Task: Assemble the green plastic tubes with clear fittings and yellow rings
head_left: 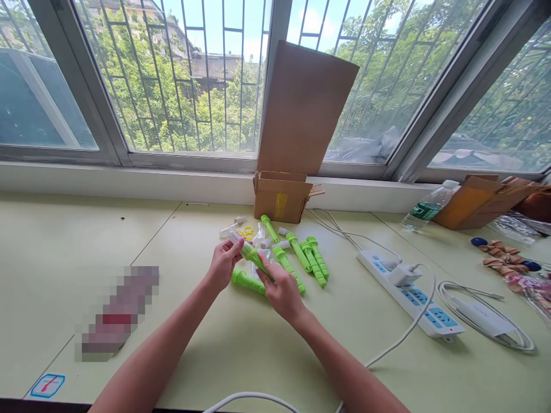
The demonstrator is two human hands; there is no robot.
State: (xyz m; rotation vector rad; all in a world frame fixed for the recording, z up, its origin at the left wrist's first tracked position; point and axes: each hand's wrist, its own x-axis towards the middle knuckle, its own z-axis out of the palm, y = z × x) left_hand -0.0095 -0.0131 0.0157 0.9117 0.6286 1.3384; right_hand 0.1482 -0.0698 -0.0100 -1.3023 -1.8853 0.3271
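Note:
Both my hands are closed on one green plastic tube with a clear ribbed end, held at a slant just above the table. My left hand (222,267) pinches the clear end piece (236,236). Lower down, my right hand (283,288) grips the green part of the tube (251,253), partly covering it. Beneath and to the right lie several loose green tubes (298,252), and another green tube (248,281) rests under my hands. Beyond them are small clear and white plastic pieces (260,234) and yellow rings (247,232).
A small cardboard box (269,203) stands against the sill behind the pieces, its tall flap raised. To the right are a white power strip (413,298) with cords, a coiled cable (482,315) and a water bottle (431,205). A blurred flat object (123,312) lies left.

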